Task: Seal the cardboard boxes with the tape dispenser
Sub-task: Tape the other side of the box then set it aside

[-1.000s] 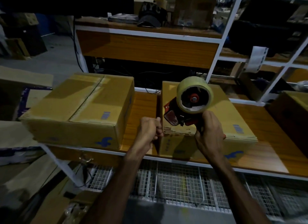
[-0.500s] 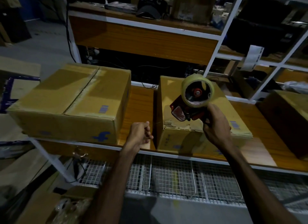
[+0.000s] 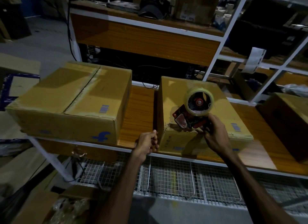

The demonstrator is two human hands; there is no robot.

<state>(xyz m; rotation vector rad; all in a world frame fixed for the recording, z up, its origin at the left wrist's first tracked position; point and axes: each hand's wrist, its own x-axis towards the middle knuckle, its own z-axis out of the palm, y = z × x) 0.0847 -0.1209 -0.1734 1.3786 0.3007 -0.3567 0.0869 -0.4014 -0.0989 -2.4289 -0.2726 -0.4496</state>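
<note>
Both hands work at the near edge of the right cardboard box (image 3: 196, 93), which sits on the wooden shelf (image 3: 138, 110) directly ahead of the person. The right hand (image 3: 215, 137) has its fingers wrapped round the handle of the red tape dispenser (image 3: 188, 120), whose roll of clear tape (image 3: 199, 101) stands up above the fist. The dispenser's front end rests on or just over the box's top, close to the near top edge; whether its blade actually touches the cardboard cannot be made out in the dim light. The left hand (image 3: 147, 142) hangs just beside the box's near-left corner with its fingers loosely curled. It seems to hold nothing, though a thin strip of tape between the fingertips could not be ruled out.

What the coming move turns on is the box's long axis, which runs away from the person toward the back of the shelf. The dispenser is at the near end of that line, so a sealing stroke would probably travel straight away from the body, and the right hand is the one placed to make it. The left hand is nearer the corner and could steady the box.

A second, larger cardboard box (image 3: 70, 103) lies to the left on the same shelf, well apart from either hand.
</note>
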